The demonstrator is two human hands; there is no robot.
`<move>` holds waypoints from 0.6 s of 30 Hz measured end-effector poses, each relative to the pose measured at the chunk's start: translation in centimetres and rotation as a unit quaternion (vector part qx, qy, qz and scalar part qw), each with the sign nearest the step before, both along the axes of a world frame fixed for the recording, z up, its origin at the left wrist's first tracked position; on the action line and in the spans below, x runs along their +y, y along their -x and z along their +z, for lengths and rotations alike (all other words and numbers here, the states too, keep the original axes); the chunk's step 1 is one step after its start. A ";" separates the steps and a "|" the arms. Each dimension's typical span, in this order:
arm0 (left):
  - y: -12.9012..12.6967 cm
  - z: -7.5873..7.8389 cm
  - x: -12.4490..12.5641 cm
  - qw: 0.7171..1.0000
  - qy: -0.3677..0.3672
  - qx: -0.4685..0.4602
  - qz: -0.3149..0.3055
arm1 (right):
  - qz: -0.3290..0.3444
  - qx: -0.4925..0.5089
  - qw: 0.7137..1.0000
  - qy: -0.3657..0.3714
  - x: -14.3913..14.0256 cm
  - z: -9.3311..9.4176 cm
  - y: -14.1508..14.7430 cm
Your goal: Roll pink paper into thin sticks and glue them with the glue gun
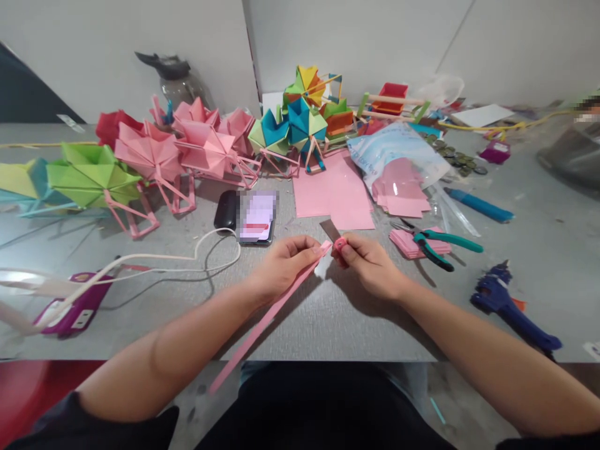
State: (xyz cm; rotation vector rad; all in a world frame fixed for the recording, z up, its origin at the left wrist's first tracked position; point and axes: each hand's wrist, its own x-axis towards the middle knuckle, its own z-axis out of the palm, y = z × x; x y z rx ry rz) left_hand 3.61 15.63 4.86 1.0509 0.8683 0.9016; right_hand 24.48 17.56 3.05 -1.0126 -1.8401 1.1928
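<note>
Near the table's front edge (328,350), both hands' fingers (313,251) pinch a pink paper strip (262,325).

Long pink paper strip (267,319), one end rolled into a tight coil, slanting off the table edge.

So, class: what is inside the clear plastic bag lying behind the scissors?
Inside the plastic bag a stack of pink paper sheets shows through, some sticking out of its open end. Printing on the bag hides whatever lies further in.
</note>
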 end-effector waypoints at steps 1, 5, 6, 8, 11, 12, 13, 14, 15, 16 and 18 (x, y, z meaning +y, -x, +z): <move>0.0 0.1 -0.1 1.000 0.004 -0.003 0.002 | 0.002 -0.005 1.000 -0.002 0.0 0.0 -0.1; 0.0 0.4 -0.2 1.000 0.018 -0.004 0.003 | -0.002 -0.022 1.000 -0.006 0.1 0.0 -0.3; 0.0 0.4 -0.3 1.000 0.021 -0.004 0.002 | -0.002 -0.022 1.000 -0.006 0.1 0.0 -0.3; 0.1 0.4 -0.3 1.000 0.024 -0.005 0.000 | 0.001 -0.018 1.000 -0.005 0.2 -0.1 -0.4; 0.0 0.5 -0.3 1.000 0.023 -0.002 -0.002 | 0.004 -0.011 1.000 -0.006 0.2 -0.2 -0.5; 0.0 0.5 -0.4 1.000 0.022 -0.001 -0.002 | 0.006 -0.010 1.000 -0.007 0.2 -0.2 -0.5; 0.0 0.5 -0.4 1.000 0.021 0.000 -0.002 | 0.008 -0.011 1.000 -0.009 0.2 -0.2 -0.5; 0.0 0.5 -0.4 1.000 0.019 0.001 -0.003 | 0.010 -0.011 1.000 -0.010 0.2 -0.2 -0.5; 0.0 0.5 -0.4 1.000 0.017 0.001 -0.002 | 0.011 -0.012 1.000 -0.011 0.2 -0.2 -0.5; 0.0 0.6 -0.5 1.000 0.014 0.002 -0.001 | 0.011 -0.012 1.000 -0.012 0.2 -0.2 -0.5; 0.0 0.7 -0.5 1.000 0.013 0.005 -0.001 | 0.011 -0.011 1.000 -0.013 0.2 -0.2 -0.5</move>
